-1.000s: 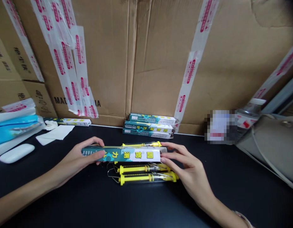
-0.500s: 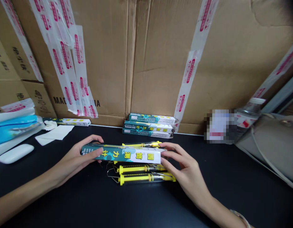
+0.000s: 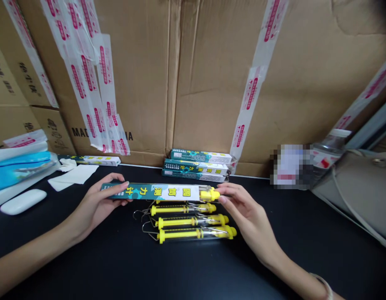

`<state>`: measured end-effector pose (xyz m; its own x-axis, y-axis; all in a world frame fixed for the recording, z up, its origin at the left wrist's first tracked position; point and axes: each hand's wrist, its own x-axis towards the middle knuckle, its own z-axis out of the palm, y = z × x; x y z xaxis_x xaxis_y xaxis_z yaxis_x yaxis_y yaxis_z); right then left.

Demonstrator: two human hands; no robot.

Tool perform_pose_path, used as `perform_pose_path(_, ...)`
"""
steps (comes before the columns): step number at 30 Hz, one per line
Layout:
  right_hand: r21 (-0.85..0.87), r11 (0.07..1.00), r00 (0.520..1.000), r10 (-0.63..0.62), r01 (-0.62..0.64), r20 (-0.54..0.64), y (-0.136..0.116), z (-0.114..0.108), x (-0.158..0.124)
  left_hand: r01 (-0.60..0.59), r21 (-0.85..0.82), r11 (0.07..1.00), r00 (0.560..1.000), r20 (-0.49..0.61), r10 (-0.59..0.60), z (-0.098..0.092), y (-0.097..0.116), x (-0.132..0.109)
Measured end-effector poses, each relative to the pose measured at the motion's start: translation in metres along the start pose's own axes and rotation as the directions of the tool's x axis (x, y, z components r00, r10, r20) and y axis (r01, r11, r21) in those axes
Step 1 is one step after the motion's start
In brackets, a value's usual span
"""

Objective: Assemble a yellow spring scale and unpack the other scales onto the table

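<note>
My left hand (image 3: 96,206) is shut on the left end of a long teal-and-white cardboard box (image 3: 155,191) printed with yellow Chinese characters. A yellow cap (image 3: 208,194) sticks out of the box's right end, and my right hand's (image 3: 246,212) extended fingertips rest against it. Below the box, three loose tubular spring scales lie side by side on the black table (image 3: 86,254): one (image 3: 183,209), another (image 3: 193,221) and the nearest (image 3: 196,234). Each has a clear tube, yellow ends and a wire hook at the left.
Several matching boxes (image 3: 196,164) are stacked against taped cardboard cartons (image 3: 211,83), with another box (image 3: 89,160) further left. A white computer mouse (image 3: 23,201), blue-and-white packaging (image 3: 21,171) and paper sheets (image 3: 74,174) lie left. A bottle (image 3: 329,152) and beige bag (image 3: 358,191) stand right.
The box has moved away from me and now lies flatter. A yellow cap shows at its right end, and the scale once visible beyond the box no longer shows there. My right hand has moved to the cap.
</note>
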<state>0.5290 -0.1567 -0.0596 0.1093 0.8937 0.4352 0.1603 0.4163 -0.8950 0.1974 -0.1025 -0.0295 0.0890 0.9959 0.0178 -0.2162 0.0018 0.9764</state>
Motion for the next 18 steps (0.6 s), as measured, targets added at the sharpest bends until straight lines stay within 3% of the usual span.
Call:
perform_pose_path(8, 0.214, 0.953, 0.977, 0.204, -0.213, 0.059, 0.0005, -0.0013, 0.0034, 0.015, 0.006, 1.0, 0.999, -0.04, -0.015, -0.0057, -0.0045, 0.0042)
perform_pose_path(14, 0.191, 0.931, 0.951, 0.304, -0.31, 0.062, -0.0047, 0.0026, 0.0034, -0.009, 0.051, 0.999, 0.999, -0.033, 0.011, -0.0009, -0.0024, 0.0003)
perform_pose_path(18, 0.161, 0.937, 0.951, 0.306, -0.309, 0.042, -0.006, 0.0022, 0.0043, -0.013, 0.049, 0.999, 0.999, -0.047, 0.015, 0.0016, -0.0023, 0.0006)
